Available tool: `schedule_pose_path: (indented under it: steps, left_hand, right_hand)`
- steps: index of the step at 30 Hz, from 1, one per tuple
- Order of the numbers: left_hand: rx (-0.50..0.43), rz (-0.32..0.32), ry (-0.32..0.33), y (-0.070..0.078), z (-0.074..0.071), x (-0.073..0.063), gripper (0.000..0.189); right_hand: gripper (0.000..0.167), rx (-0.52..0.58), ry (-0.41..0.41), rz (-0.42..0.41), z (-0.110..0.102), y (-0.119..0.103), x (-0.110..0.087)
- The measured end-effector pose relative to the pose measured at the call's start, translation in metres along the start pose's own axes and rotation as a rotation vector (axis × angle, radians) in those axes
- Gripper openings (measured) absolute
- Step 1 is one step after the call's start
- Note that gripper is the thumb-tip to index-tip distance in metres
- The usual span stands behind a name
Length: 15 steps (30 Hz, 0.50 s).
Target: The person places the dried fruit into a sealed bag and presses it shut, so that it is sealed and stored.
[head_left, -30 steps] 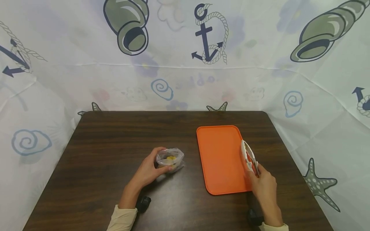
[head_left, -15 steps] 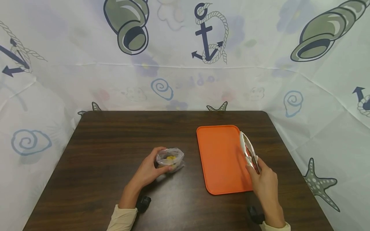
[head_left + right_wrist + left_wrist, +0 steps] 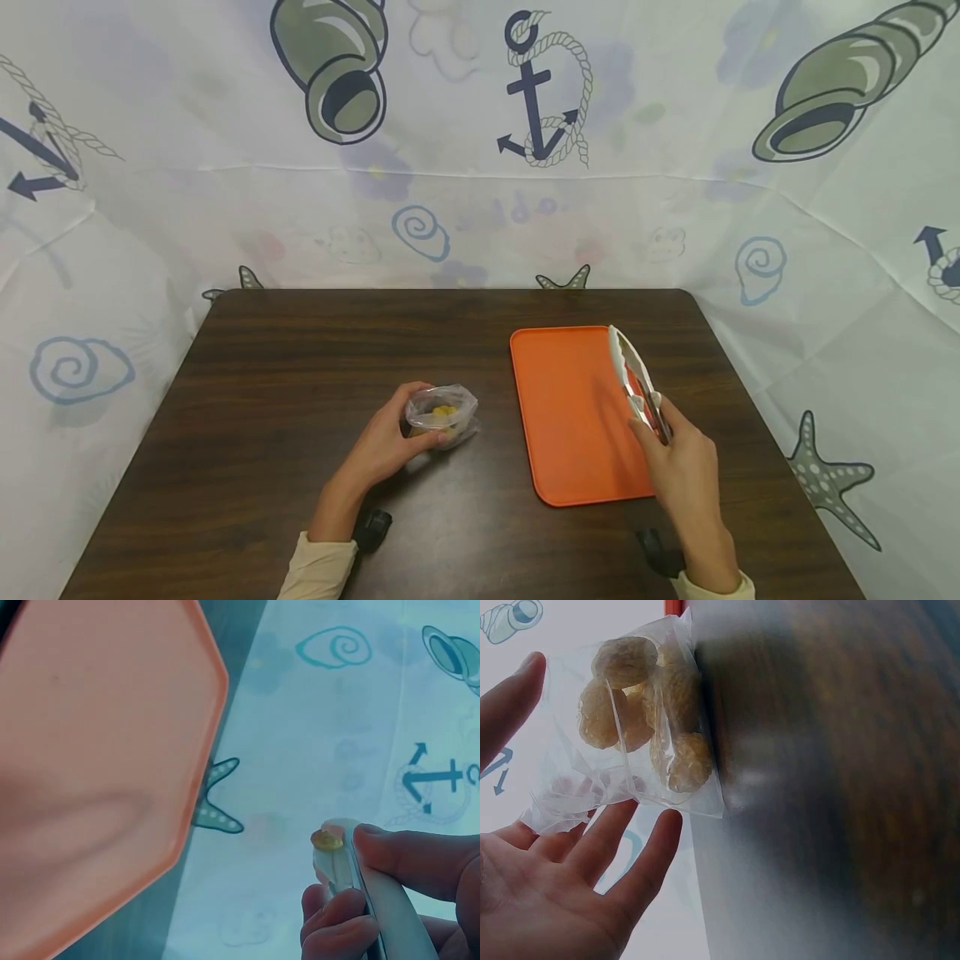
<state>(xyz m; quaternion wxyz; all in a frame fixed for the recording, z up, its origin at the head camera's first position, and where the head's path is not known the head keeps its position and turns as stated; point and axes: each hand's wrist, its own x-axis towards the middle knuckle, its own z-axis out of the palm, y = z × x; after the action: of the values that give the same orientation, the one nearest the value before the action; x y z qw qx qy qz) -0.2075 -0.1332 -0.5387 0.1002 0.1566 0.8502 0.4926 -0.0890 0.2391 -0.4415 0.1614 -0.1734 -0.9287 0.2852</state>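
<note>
In the head view my left hand (image 3: 390, 429) holds a clear plastic bag (image 3: 461, 402) by its sides, its mouth open upward. Several round, wrinkled yellow-brown pieces (image 3: 626, 664) fill the bag in the left wrist view, where the thumb and fingers lie around its upper part. My right hand (image 3: 686, 467) grips metal tongs (image 3: 636, 375) with pale tips, held above the orange tray's right side. In the right wrist view a small yellowish spot (image 3: 328, 840) shows at the tongs' end; whether it is a held piece, I cannot tell.
The orange tray (image 3: 573, 417) lies on the right half of the dark wooden table (image 3: 300, 350). A patterned white cloth (image 3: 465, 100) hangs behind and beside the table. Each wrist wears a black device (image 3: 372, 531).
My right hand has moved the tongs so that their tips point farther toward the tray's far edge and a little left. The left hand and the bag have stayed put.
</note>
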Motion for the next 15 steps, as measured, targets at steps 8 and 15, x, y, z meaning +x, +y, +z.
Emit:
schedule_pose_path:
  steps: [8, 15]
  left_hand:
    - [-0.004, 0.001, 0.000, 0.000, 0.000, 0.000, 0.080]
    - [-0.006, -0.002, 0.001, -0.001, 0.000, 0.000, 0.080]
  right_hand:
    - [0.057, 0.014, -0.028, -0.007, -0.004, -0.014, -0.002]
    - [0.054, 0.018, -0.062, -0.028, -0.001, -0.026, -0.005]
